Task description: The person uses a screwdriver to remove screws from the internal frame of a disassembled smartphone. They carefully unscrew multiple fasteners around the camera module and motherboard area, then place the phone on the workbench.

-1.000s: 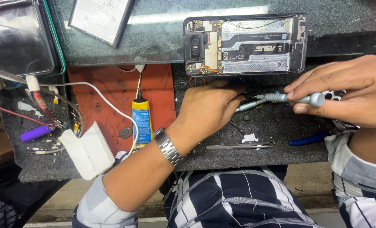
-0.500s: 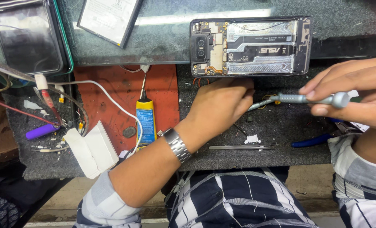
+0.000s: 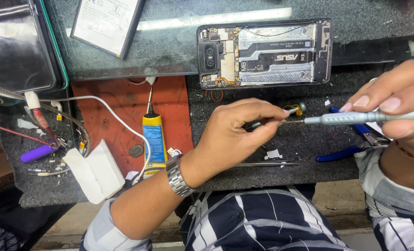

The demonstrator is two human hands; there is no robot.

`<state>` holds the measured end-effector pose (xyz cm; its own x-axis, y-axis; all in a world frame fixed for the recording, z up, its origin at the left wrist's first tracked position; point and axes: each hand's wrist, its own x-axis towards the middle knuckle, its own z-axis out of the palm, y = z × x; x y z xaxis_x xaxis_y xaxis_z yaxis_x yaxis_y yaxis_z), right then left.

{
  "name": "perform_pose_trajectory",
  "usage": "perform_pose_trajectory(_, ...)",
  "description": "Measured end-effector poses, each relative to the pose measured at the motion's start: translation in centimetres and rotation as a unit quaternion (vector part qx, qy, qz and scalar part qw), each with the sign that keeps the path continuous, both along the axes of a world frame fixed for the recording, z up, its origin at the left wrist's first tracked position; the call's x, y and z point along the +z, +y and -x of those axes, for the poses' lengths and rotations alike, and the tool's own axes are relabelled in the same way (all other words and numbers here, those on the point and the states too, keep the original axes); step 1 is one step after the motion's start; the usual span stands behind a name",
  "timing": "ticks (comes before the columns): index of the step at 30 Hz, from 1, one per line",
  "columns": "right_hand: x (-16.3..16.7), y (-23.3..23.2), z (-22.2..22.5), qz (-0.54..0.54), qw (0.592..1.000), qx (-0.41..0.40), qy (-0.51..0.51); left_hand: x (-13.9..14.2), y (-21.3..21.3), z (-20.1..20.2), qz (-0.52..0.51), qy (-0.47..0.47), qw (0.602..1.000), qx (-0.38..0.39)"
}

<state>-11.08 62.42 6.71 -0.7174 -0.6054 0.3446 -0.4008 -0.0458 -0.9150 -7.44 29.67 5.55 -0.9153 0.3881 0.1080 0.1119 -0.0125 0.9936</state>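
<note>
My right hand (image 3: 397,109) grips a grey metal precision screwdriver (image 3: 355,117) that lies level and points left. My left hand (image 3: 237,132), with a steel watch (image 3: 178,175) on its wrist, pinches the thin shaft near the bit (image 3: 288,122) between thumb and forefinger. Behind both hands an opened smartphone (image 3: 265,52) lies on its front, with its circuit boards and camera module bare. A second screwdriver (image 3: 297,109) with a yellow ring pokes out behind my left fingers.
Tweezers (image 3: 267,163) lie on the dark mat near the front edge. Blue-handled pliers (image 3: 344,151) rest at the right. A yellow glue tube (image 3: 154,139) and a white charger (image 3: 95,171) sit on the red mat. A phone battery (image 3: 107,23) and a dark phone back cover (image 3: 16,44) are at the far left.
The view has shifted, so everything sits further right. My left fingers have lifted from the mat and now pinch the screwdriver's tip; my right hand has drawn right.
</note>
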Motion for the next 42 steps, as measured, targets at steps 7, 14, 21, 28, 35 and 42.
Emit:
perform_pose_trajectory(7,-0.1,0.2,-0.5,0.014,1.0,-0.005,0.006,0.0,-0.1,0.0,-0.016,-0.013,1.0,0.001)
perform_pose_trajectory(14,-0.1,-0.1,-1.0,0.009,0.999,-0.03,0.0,0.1,0.3,-0.2,-0.007,0.024,1.0,0.009)
perform_pose_trajectory(21,0.4,-0.9,-0.9,-0.001,1.0,-0.027,-0.013,0.5,0.1,-0.3,0.033,0.064,0.997,0.006)
perform_pose_trajectory(28,2.4,-1.6,-0.6,-0.099,0.995,-0.002,0.032,0.7,-0.2,-0.1,0.079,0.114,0.99,0.006)
perform_pose_trajectory(35,2.5,-2.1,-0.4,-0.127,0.991,-0.02,0.045,0.6,-0.3,0.0,0.107,0.141,0.984,0.014)
perform_pose_trajectory(42,2.7,-2.0,-0.3,-0.161,0.984,-0.005,0.073,0.4,-0.4,0.0,0.101,0.14,0.985,0.019)
